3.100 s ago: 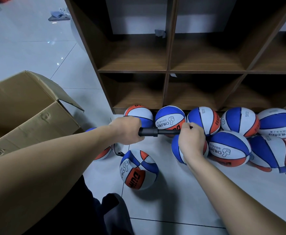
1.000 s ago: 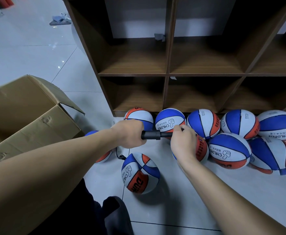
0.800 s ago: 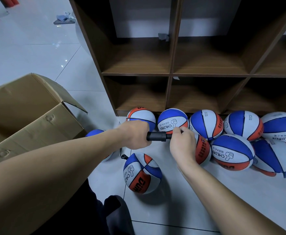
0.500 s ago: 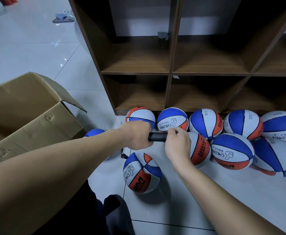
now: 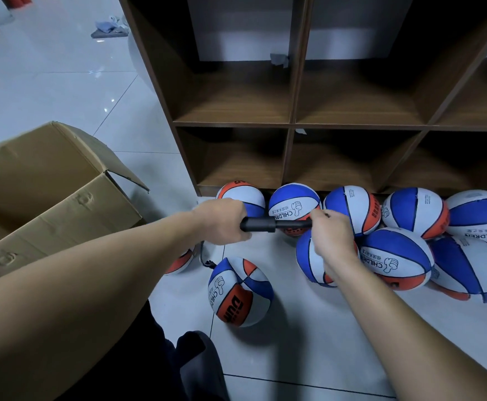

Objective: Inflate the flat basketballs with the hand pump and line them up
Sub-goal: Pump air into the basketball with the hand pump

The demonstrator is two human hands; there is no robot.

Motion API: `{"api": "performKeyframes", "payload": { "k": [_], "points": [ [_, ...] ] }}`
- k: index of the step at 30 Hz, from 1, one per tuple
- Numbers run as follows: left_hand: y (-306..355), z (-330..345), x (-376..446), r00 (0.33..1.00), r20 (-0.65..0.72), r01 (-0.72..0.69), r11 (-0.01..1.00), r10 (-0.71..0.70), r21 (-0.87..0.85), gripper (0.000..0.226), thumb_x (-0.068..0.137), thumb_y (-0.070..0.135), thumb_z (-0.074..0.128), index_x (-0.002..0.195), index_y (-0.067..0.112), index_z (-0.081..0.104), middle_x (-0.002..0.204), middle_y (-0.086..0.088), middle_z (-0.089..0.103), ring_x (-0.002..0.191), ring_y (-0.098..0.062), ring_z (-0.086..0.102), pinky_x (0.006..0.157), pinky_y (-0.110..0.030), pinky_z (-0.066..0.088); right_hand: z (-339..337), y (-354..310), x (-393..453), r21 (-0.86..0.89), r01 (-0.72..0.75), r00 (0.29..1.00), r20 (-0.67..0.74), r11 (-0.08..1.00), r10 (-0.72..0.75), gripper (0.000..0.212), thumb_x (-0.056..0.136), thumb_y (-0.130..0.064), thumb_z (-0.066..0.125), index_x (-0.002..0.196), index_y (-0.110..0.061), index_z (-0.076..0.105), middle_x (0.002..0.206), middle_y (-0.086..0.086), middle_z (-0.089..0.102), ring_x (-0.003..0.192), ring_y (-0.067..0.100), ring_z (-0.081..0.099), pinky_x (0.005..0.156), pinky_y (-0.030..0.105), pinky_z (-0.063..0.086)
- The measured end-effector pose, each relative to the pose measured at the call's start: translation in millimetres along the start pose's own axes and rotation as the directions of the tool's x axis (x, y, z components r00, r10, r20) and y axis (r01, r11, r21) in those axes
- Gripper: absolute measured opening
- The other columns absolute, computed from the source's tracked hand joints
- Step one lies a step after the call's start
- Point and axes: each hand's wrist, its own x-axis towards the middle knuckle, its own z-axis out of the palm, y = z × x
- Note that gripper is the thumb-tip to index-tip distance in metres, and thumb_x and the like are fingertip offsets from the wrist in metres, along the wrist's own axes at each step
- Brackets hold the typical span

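Both hands' grip holds pump horizontally above basketballs.

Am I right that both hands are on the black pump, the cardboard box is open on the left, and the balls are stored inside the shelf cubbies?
Not quite. The head view shows both hands, left and right, on the black pump and the cardboard box open on the left, but the balls lie on the floor in front of the shelf.
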Motion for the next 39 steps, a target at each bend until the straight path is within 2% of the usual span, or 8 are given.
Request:
{"api": "performKeyframes", "payload": {
  "k": [3, 6, 12, 14, 22, 26, 34, 39],
  "points": [
    [-14, -1, 2, 0.999, 0.0, 0.039, 0.999, -0.039, -0.007, 0.041, 0.094, 0.054, 0.063, 0.073, 0.019, 0.058, 0.065, 0.0, 0.056, 0.059, -0.021, 0.052, 0.057, -0.034, 0.045, -15, -1, 11, 0.111, -0.087, 0.994, -0.051, 0.99, 0.093, 0.039, 0.094, -0.017, 0.053, 0.066, -0.023, 0.026, 0.051, -0.007, 0.023, 0.048, 0.018, 0.021, 0.052, 0.033, 0.018],
    [-12, -2, 3, 0.999, -0.004, 0.041, 0.999, -0.041, 0.004, 0.041, 0.094, 0.054, 0.063, 0.074, 0.018, 0.06, 0.066, -0.001, 0.057, 0.059, -0.021, 0.052, 0.056, -0.033, 0.043, -18, -3, 10, 0.17, -0.097, 0.99, -0.082, 0.981, 0.112, 0.041, 0.093, -0.016, 0.051, 0.066, -0.024, 0.022, 0.052, -0.008, 0.019, 0.048, 0.018, 0.017, 0.054, 0.033, 0.016],
    [-7, 0, 3, 0.999, -0.036, 0.041, 0.998, -0.039, 0.053, 0.037, 0.094, 0.051, 0.063, 0.072, 0.021, 0.058, 0.066, 0.0, 0.058, 0.06, -0.021, 0.054, 0.053, -0.031, 0.043, 0, -3, -2, 0.079, -0.008, 0.99, -0.141, 0.997, 0.019, 0.037, 0.089, -0.021, 0.049, 0.059, -0.021, 0.028, 0.045, -0.012, 0.027, 0.056, 0.023, 0.026, 0.058, 0.039, 0.024],
    [-5, 0, 2, 0.998, -0.051, 0.042, 0.997, -0.039, 0.061, 0.036, 0.094, 0.049, 0.062, 0.071, 0.022, 0.056, 0.066, 0.0, 0.057, 0.061, -0.022, 0.055, 0.054, -0.031, 0.043, 6, -4, -6, 0.021, 0.043, 0.987, -0.153, 0.999, -0.039, 0.039, 0.094, -0.019, 0.05, 0.06, -0.02, 0.031, 0.051, -0.008, 0.032, 0.058, 0.023, 0.029, 0.058, 0.039, 0.025],
    [5, 0, -4, 0.998, -0.04, 0.043, 0.996, -0.04, 0.082, 0.031, 0.094, 0.042, 0.059, 0.071, 0.022, 0.055, 0.065, 0.001, 0.056, 0.058, -0.019, 0.052, 0.053, -0.03, 0.041, 24, -3, -20, -0.075, 0.093, 0.99, -0.096, 0.993, -0.1, 0.036, 0.102, -0.015, 0.048, 0.068, -0.011, 0.04, 0.062, 0.002, 0.039, 0.058, 0.019, 0.033, 0.054, 0.036, 0.025],
    [11, -1, -5, 0.999, -0.025, 0.03, 0.998, -0.028, 0.061, 0.028, 0.094, 0.04, 0.059, 0.072, 0.022, 0.056, 0.064, 0.002, 0.055, 0.056, -0.019, 0.05, 0.053, -0.03, 0.041, 33, 3, -23, -0.04, 0.093, 0.992, -0.078, 0.995, -0.096, 0.03, 0.099, -0.019, 0.046, 0.07, -0.012, 0.041, 0.065, 0.005, 0.043, 0.062, 0.024, 0.037, 0.058, 0.037, 0.031],
    [21, 2, -5, 1.0, -0.019, 0.0, 1.0, 0.001, 0.012, 0.025, 0.095, 0.039, 0.061, 0.076, 0.021, 0.059, 0.066, 0.002, 0.056, 0.058, -0.018, 0.051, 0.054, -0.029, 0.04, 43, 4, -32, -0.035, 0.105, 0.993, -0.044, 0.994, -0.106, 0.031, 0.1, -0.02, 0.048, 0.07, -0.012, 0.044, 0.068, 0.007, 0.05, 0.066, 0.026, 0.042, 0.062, 0.041, 0.036],
    [23, 3, -3, 1.0, -0.002, -0.01, 1.0, 0.011, 0.008, 0.026, 0.095, 0.039, 0.062, 0.075, 0.023, 0.057, 0.067, 0.002, 0.057, 0.058, -0.017, 0.051, 0.054, -0.029, 0.04, 47, 5, -35, -0.049, 0.12, 0.992, -0.019, 0.992, -0.121, 0.033, 0.101, -0.02, 0.047, 0.069, -0.013, 0.04, 0.068, 0.006, 0.046, 0.065, 0.025, 0.04, 0.063, 0.04, 0.033]
  ]
}}
